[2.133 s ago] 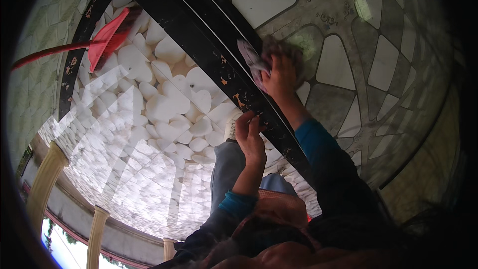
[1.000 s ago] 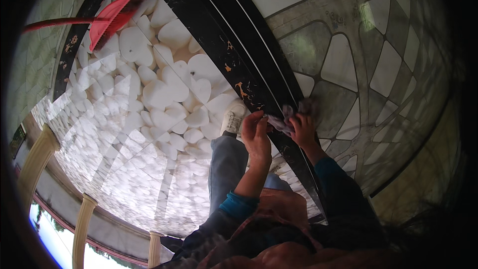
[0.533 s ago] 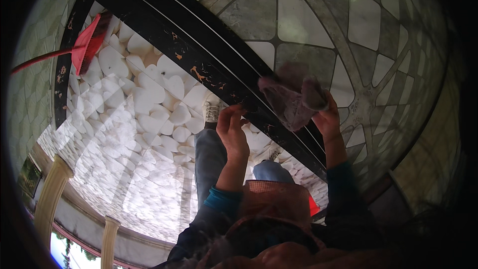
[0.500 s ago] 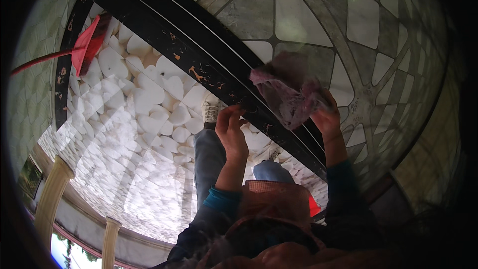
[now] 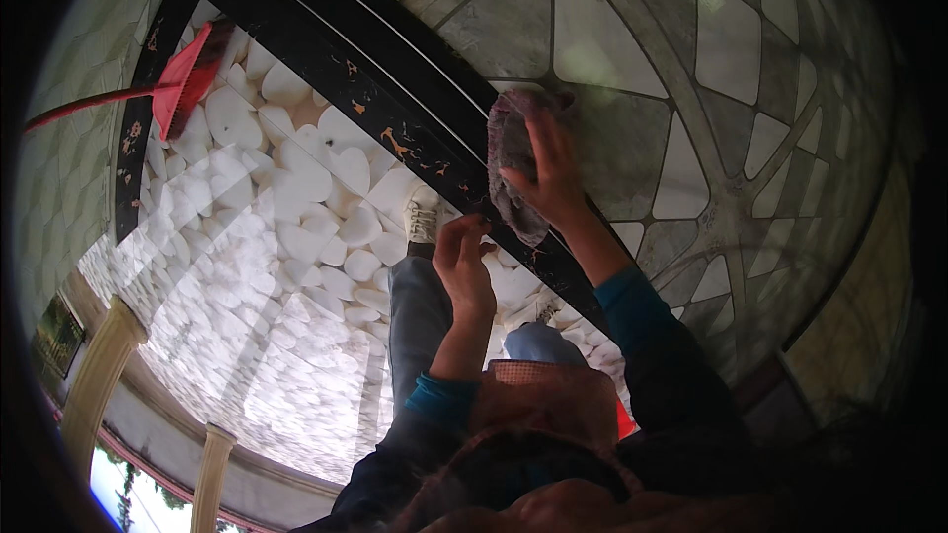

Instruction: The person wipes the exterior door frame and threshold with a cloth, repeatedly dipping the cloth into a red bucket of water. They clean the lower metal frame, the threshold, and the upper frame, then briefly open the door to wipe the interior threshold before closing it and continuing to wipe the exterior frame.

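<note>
My right hand (image 5: 553, 176) presses a crumpled purple-grey cloth (image 5: 510, 133) against the black threshold strip (image 5: 434, 99), with its thumb and fingers spread over the cloth. The cloth lies along the edge where the strip meets the patterned floor. To the left, my left hand (image 5: 464, 266) hovers by the strip's lower side, or rests on it; which one I cannot tell. Its fingers are loosely bent, the thumb stands a little apart, and nothing shows between them.
White pebble-patterned flooring (image 5: 296, 168) lies left of the strip, with my shoe (image 5: 423, 217) on it. A red broom or dustpan-like tool (image 5: 188, 84) with a long red handle is at the far left. Grey and white patterned tiles (image 5: 612, 128) spread to the right. Cream columns (image 5: 104, 365) stand lower left.
My right hand has moved left and away from me, bringing the dangling cloth down onto the strip and flattening it under the fingers. The left hand has barely moved.
</note>
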Action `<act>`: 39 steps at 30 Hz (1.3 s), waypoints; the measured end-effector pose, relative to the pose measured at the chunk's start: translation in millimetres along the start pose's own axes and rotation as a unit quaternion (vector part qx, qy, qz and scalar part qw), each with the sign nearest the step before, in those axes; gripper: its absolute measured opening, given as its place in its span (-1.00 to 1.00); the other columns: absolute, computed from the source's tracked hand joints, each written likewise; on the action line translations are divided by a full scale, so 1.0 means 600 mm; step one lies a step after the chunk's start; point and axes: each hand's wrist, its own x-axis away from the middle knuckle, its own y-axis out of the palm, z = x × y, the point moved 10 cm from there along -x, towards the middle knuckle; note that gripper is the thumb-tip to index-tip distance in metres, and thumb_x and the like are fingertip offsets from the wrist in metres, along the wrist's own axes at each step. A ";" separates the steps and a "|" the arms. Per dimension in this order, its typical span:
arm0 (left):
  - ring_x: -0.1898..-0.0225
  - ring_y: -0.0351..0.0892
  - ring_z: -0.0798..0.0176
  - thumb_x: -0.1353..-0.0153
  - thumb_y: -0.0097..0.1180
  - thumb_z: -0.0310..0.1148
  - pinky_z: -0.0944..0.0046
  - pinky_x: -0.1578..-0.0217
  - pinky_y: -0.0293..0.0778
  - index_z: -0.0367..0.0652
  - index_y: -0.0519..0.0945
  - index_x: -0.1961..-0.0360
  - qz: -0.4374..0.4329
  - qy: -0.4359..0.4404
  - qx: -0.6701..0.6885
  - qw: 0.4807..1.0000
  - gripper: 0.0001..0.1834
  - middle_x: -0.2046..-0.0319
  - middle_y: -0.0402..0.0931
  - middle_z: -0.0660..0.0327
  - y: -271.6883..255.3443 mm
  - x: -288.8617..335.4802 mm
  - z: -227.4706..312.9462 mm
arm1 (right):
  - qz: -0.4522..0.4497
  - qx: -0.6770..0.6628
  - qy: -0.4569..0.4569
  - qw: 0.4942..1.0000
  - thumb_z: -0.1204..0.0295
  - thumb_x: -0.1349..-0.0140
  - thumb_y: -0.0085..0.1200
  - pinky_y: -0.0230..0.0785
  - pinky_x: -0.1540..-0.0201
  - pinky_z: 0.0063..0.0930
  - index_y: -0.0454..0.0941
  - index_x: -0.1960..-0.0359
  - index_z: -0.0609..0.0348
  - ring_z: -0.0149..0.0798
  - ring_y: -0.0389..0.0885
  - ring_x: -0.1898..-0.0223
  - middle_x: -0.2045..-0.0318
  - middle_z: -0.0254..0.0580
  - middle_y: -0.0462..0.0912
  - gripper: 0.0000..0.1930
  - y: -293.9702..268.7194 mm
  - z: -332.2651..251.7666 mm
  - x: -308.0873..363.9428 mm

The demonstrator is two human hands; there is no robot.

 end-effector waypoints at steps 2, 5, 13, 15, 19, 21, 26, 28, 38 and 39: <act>0.20 0.54 0.32 -0.18 0.02 -0.45 0.36 0.28 0.41 -0.22 0.54 0.25 0.015 -0.010 0.019 1.000 -0.86 0.25 0.53 0.23 -0.008 -0.003 -0.002 | -0.026 0.102 0.030 0.994 0.19 -0.10 0.18 0.20 -0.11 0.00 0.31 -0.18 0.13 0.18 0.33 -0.07 -0.15 0.14 0.30 -0.39 0.056 -0.003 -0.036; 0.26 0.56 0.34 -0.19 0.02 -0.50 0.36 0.36 0.47 -0.26 0.54 0.27 0.029 -0.011 0.037 0.999 -0.88 0.31 0.54 0.20 -0.021 -0.020 0.017 | -0.030 0.146 0.016 0.989 0.24 -0.11 0.16 0.22 -0.05 0.03 0.33 -0.16 0.11 0.14 0.33 -0.05 -0.16 0.06 0.29 -0.43 0.081 -0.011 -0.023; 0.31 0.54 0.36 -0.20 0.02 -0.48 0.39 0.36 0.45 -0.23 0.54 0.28 0.039 -0.048 0.092 0.994 -0.90 0.33 0.54 0.21 -0.016 -0.100 0.082 | 0.001 0.069 -0.040 0.997 0.52 -0.18 0.02 0.32 0.05 -0.12 0.46 -0.04 0.15 0.08 0.43 0.09 0.06 -0.02 0.45 -0.65 0.102 -0.001 -0.111; 0.23 0.55 0.35 -0.21 0.02 -0.45 0.36 0.30 0.44 -0.19 0.54 0.26 0.031 -0.068 0.092 0.993 -0.89 0.26 0.54 0.25 -0.020 -0.120 0.094 | 0.022 0.052 -0.071 0.996 0.57 -0.16 0.05 0.37 0.11 -0.18 0.50 0.01 0.19 0.05 0.47 0.15 0.14 -0.05 0.50 -0.68 0.143 -0.042 -0.221; 0.25 0.55 0.35 -0.19 0.03 -0.48 0.37 0.30 0.46 -0.23 0.53 0.27 0.057 -0.088 0.124 0.987 -0.89 0.31 0.54 0.23 -0.030 -0.156 0.114 | 0.065 0.041 -0.142 0.987 0.60 -0.09 0.06 0.39 0.14 -0.21 0.53 0.14 0.18 0.00 0.50 0.21 0.27 -0.10 0.53 -0.74 0.229 -0.152 -0.469; 0.37 0.52 0.42 -0.19 0.04 -0.48 0.44 0.38 0.44 -0.23 0.54 0.27 0.072 -0.083 0.130 0.985 -0.89 0.39 0.55 0.24 -0.036 -0.170 0.127 | 0.082 0.055 -0.165 0.981 0.57 -0.06 0.07 0.40 0.15 -0.19 0.55 0.16 0.13 0.00 0.50 0.22 0.30 -0.10 0.53 -0.74 0.274 -0.198 -0.578; 0.49 0.46 0.46 -0.18 0.06 -0.46 0.48 0.46 0.38 -0.20 0.53 0.28 0.092 -0.085 0.164 0.978 -0.90 0.44 0.54 0.27 -0.040 -0.197 0.153 | 0.135 0.126 -0.214 0.959 0.51 -0.06 0.10 0.41 0.16 -0.18 0.56 0.20 0.14 0.04 0.50 0.23 0.32 -0.06 0.52 -0.77 0.354 -0.267 -0.743; 0.51 0.43 0.47 -0.18 0.06 -0.46 0.48 0.48 0.36 -0.20 0.53 0.29 0.100 -0.083 0.155 0.979 -0.91 0.46 0.53 0.28 -0.042 -0.202 0.161 | 0.142 0.104 -0.242 0.954 0.47 -0.07 0.12 0.40 0.16 -0.17 0.56 0.20 0.14 0.04 0.50 0.23 0.29 -0.07 0.52 -0.78 0.358 -0.277 -0.743; 0.48 0.48 0.44 -0.18 0.03 -0.49 0.48 0.45 0.41 -0.24 0.55 0.29 0.116 -0.086 0.193 0.970 -0.90 0.45 0.55 0.24 -0.051 -0.204 0.177 | 0.013 0.115 -0.197 0.974 0.53 -0.14 0.02 0.32 0.01 -0.03 0.46 -0.09 0.12 0.17 0.42 0.08 0.00 0.06 0.42 -0.58 0.195 -0.168 -0.358; 0.48 0.47 0.44 -0.18 0.03 -0.49 0.48 0.45 0.40 -0.24 0.55 0.29 0.116 -0.079 0.182 0.973 -0.89 0.45 0.55 0.24 -0.051 -0.207 0.183 | -0.021 0.154 -0.171 0.973 0.53 -0.11 0.02 0.31 0.02 -0.04 0.46 -0.08 0.13 0.16 0.42 0.10 0.00 0.05 0.41 -0.57 0.208 -0.151 -0.354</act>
